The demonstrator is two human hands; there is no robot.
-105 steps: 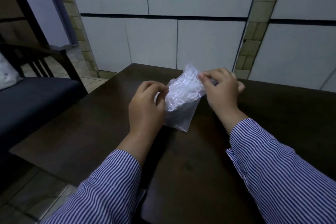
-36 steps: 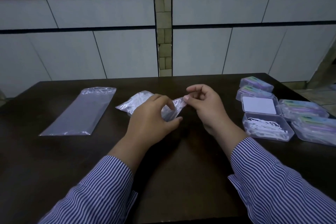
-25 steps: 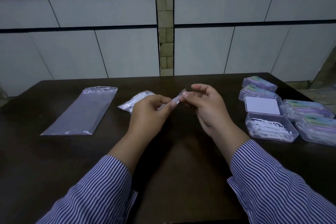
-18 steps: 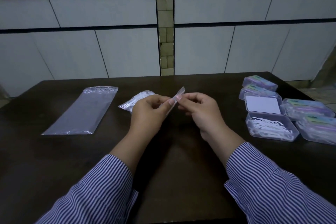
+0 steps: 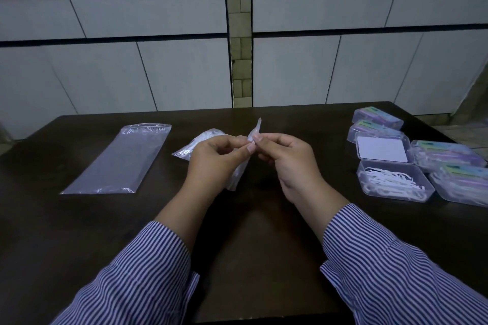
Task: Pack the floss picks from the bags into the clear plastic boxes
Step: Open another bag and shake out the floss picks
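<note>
My left hand (image 5: 214,161) and my right hand (image 5: 287,158) both pinch the top edge of a small clear plastic bag (image 5: 255,129) held upright above the middle of the dark table (image 5: 250,232). The bag hangs down behind my left fingers; what it holds is hard to tell. Behind my left hand lies another small bag with white floss picks (image 5: 200,140). At the right stands an open clear box (image 5: 393,182) with white floss picks in it, its lid (image 5: 381,149) folded back.
A long empty clear bag (image 5: 121,161) lies flat on the left of the table. Several closed clear boxes with coloured labels (image 5: 446,153) crowd the right edge. A tiled wall stands behind the table.
The view turned from the table's left corner to its middle. The bag went from lying low between my hands to standing upright, pinched at its top by both hands.
</note>
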